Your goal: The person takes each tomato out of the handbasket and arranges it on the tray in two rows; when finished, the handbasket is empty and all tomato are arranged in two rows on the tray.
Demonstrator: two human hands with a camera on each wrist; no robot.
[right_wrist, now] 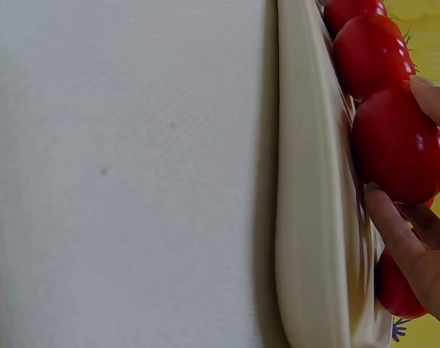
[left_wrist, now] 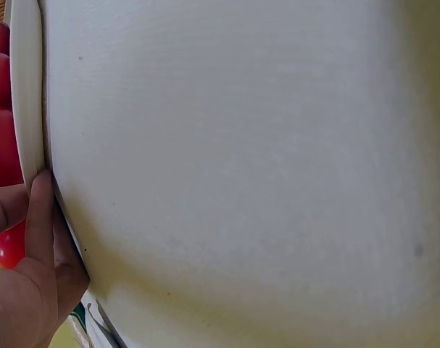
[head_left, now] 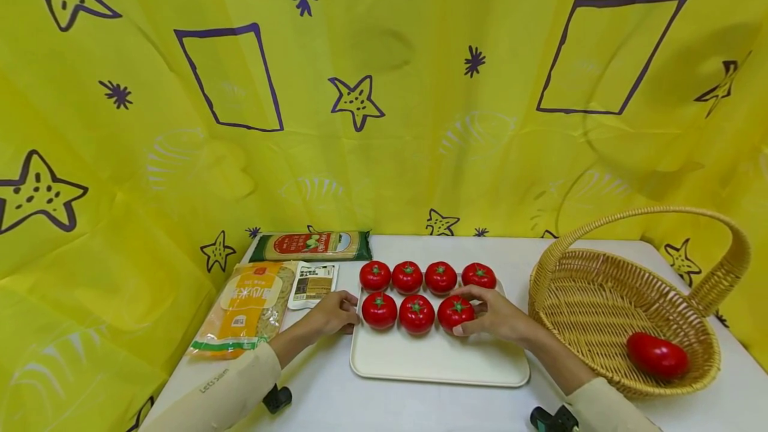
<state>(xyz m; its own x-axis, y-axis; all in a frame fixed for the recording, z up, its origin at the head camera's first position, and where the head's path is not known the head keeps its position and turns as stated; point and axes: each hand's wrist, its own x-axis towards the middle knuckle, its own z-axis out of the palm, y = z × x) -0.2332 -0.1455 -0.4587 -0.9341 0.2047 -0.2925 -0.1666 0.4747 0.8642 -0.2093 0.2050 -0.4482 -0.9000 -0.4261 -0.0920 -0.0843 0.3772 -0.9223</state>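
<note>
A cream tray (head_left: 441,362) lies on the table with two rows of red tomatoes. Several stand in the back row, one of them a tomato (head_left: 441,278), and three in the front row. My right hand (head_left: 501,315) grips the rightmost front tomato (head_left: 455,313) between thumb and fingers. In the right wrist view this tomato (right_wrist: 397,145) sits just inside the tray's rim (right_wrist: 310,181). At the tray's left edge my left hand (head_left: 330,315) pinches the rim; the left wrist view shows its fingers (left_wrist: 40,225) against that rim (left_wrist: 27,87).
A wicker basket (head_left: 594,299) with a tall handle stands at the right, holding one long red tomato (head_left: 657,355). On the left lie a yellow-orange food bag (head_left: 246,305), a small white pouch (head_left: 313,284) and a green packet (head_left: 312,245). A yellow patterned curtain (head_left: 408,152) hangs behind.
</note>
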